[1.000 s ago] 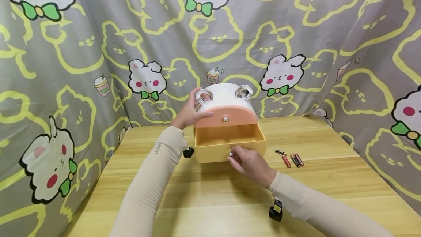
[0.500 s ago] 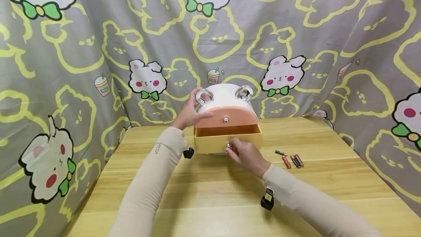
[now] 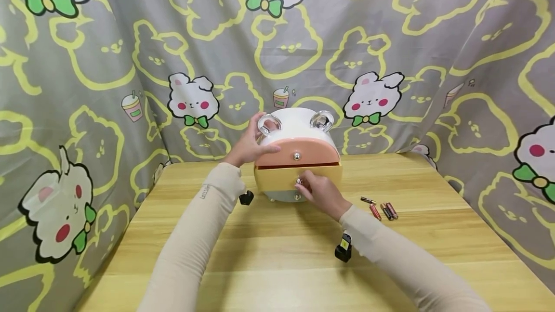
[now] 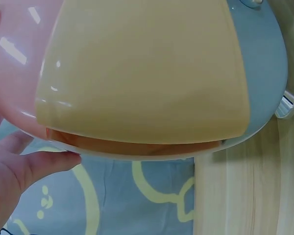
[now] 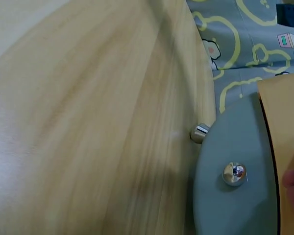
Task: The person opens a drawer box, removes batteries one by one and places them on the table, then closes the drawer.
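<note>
Yellow drawer (image 3: 275, 178) held slightly ajar in cabinet (image 3: 296, 122), between pink drawer (image 3: 316, 152) above and grey-blue drawer (image 3: 282, 196) below. Yellow drawer's knob (image 3: 299, 181) pinched by right hand (image 3: 323, 192); cabinet's left side touched by left hand (image 3: 252, 145), thumb and fingers spread. Batteries (image 3: 375, 212) scattered on table (image 3: 277, 273), right of cabinet.

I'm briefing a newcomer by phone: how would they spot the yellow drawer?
On the wooden table stands a round-topped white cabinet. The yellow drawer is its middle one. Unlike the pink drawer above and blue-grey drawer below, it juts forward.
</note>
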Motion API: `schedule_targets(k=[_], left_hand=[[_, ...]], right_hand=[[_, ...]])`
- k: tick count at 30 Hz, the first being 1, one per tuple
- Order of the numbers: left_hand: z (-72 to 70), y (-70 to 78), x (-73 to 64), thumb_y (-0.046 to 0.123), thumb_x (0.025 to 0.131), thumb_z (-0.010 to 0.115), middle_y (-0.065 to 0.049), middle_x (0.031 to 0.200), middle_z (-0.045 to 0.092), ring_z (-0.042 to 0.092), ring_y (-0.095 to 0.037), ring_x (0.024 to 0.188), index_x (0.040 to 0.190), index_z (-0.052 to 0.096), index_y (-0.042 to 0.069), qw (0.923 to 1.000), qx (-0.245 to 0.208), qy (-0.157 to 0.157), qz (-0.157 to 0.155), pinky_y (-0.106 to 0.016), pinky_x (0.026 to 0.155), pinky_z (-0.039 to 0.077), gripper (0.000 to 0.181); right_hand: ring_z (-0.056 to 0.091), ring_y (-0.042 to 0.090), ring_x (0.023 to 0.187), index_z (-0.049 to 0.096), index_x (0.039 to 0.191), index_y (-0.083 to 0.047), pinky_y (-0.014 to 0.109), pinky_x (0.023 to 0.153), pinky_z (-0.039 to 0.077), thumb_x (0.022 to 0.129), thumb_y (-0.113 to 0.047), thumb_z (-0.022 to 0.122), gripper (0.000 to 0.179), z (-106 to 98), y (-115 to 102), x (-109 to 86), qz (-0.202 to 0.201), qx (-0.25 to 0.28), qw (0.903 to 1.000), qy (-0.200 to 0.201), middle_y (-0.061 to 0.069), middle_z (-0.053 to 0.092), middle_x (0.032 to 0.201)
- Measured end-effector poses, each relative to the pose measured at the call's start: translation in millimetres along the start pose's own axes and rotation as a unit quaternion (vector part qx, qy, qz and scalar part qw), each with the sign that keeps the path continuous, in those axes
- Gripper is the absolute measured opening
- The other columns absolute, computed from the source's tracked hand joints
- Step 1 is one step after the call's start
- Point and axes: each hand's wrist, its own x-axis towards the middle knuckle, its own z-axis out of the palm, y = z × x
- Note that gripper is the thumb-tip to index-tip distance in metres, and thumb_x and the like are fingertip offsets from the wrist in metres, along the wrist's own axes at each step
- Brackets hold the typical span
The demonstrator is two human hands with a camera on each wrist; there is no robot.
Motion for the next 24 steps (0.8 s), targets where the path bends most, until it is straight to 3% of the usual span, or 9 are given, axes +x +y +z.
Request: schedule_targets(k=[5,10,16,21,24], left_hand=[[-0.1,8.2,-2.3,0.028,0.069,0.089,-0.011,0.149,0.036,0.037,-0.037,0.134,0.152,0.015,0.022,0.9999,0.009,0.001,-0.008,-0.052,0.110,0.025,0.111],[2.3,4.1,1.8,0.028,0.068,0.089,-0.009,0.147,0.039,0.036,-0.035,0.135,0.151,0.017,0.021,0.9997,0.019,0.011,-0.004,-0.050,0.110,0.025,0.110],[4.8,8.6,4.0,0.030,0.065,0.090,-0.016,0.138,0.044,0.044,-0.029,0.126,0.149,0.019,0.012,0.9975,0.061,0.035,0.012,-0.045,0.107,0.032,0.112],[8.0,12.1,5.0,0.029,0.061,0.092,-0.017,0.133,0.047,0.048,-0.027,0.120,0.147,0.022,0.009,0.9955,0.077,0.053,0.014,-0.041,0.104,0.035,0.113],[9.1,12.9,5.2,0.028,0.060,0.093,-0.018,0.133,0.047,0.048,-0.028,0.119,0.147,0.023,0.009,0.9952,0.074,0.063,0.013,-0.041,0.104,0.036,0.114]], right_hand=[[0.052,0.005,0.053,0.054,0.092,-0.004,0.020,0.048,0.043,0.086,-0.011,0.074,0.022,2,6,3.5,0.013,0.003,0.9999,-0.006,0.000,0.060,0.069],[0.061,0.008,0.057,0.055,0.093,-0.004,0.020,0.049,0.048,0.086,-0.010,0.075,0.022,4,8,5.1,0.034,0.016,0.9993,-0.005,0.003,0.066,0.071],[0.059,0.006,0.056,0.056,0.092,-0.004,0.018,0.050,0.047,0.085,-0.012,0.076,0.022,3,9,-3.7,0.068,0.028,0.9973,-0.005,0.002,0.064,0.070],[0.046,0.003,0.049,0.055,0.080,-0.008,0.018,0.045,0.041,0.083,-0.011,0.077,0.022,4,12,-18.7,0.038,0.002,0.9986,-0.037,-0.005,0.055,0.062],[0.042,0.002,0.049,0.057,0.085,-0.007,0.018,0.046,0.038,0.084,-0.012,0.075,0.019,7,15,-27.8,0.025,-0.005,0.9963,-0.082,-0.007,0.051,0.061]])
